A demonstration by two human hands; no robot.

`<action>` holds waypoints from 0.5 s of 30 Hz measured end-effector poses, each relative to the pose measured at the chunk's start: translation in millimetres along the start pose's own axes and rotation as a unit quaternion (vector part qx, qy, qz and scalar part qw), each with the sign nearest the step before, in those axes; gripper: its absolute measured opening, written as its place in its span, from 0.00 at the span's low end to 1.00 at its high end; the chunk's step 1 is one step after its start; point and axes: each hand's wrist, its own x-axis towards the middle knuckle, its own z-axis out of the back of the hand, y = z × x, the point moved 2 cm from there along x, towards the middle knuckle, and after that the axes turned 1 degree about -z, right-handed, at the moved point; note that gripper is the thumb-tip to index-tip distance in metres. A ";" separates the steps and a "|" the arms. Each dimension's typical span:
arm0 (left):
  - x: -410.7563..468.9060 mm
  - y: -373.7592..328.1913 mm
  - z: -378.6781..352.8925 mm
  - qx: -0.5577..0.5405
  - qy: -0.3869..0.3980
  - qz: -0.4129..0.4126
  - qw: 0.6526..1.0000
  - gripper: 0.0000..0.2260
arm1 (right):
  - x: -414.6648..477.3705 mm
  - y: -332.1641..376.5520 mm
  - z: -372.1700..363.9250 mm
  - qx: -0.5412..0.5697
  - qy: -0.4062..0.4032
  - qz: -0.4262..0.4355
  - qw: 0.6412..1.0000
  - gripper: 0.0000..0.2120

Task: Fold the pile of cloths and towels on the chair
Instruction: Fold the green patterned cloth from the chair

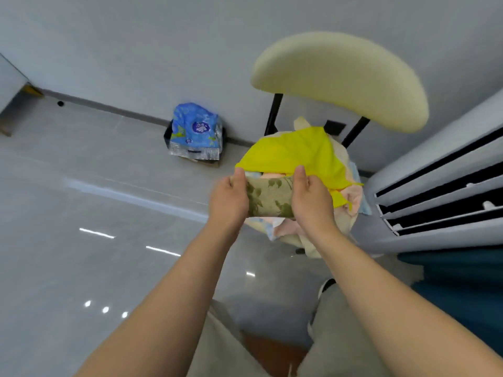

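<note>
Head view, and I'm looking straight down over both bare forearms. My left hand grips the left end of a small folded beige cloth with a green leaf print, thumb on top at its far corner and fingers curled under. My right hand mirrors it on the right end, thumb pressed over the top edge. So both hands are clamped on that one cloth, which is stretched flat between them.

The leaf-print cloth sits over the front edge of the seat of a cream padded chair with black metal struts. I cannot tell whether it rests on the heap below or is held just above it.

A bright yellow cloth drapes across the back half of the seat, just beyond my thumbs. Crumpled pale pink and light blue cloths spill over the right and front edges of the seat.

On the glossy grey floor, left of the chair and against the wall, a blue printed plastic bag stands. A white slatted unit runs along the right. Grey trousers show at the bottom.
</note>
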 end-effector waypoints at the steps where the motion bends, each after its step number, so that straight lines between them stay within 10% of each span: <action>1: -12.9 -20.3 27.8 0.034 -0.028 -0.021 0.999 0.26 | -18.5 32.4 2.1 -0.006 0.004 -0.001 1.000 0.25; 15: -52.6 -127.4 358.7 0.018 -0.222 -0.046 0.974 0.25 | -164.4 322.1 -109.8 -0.013 0.087 0.072 0.994 0.27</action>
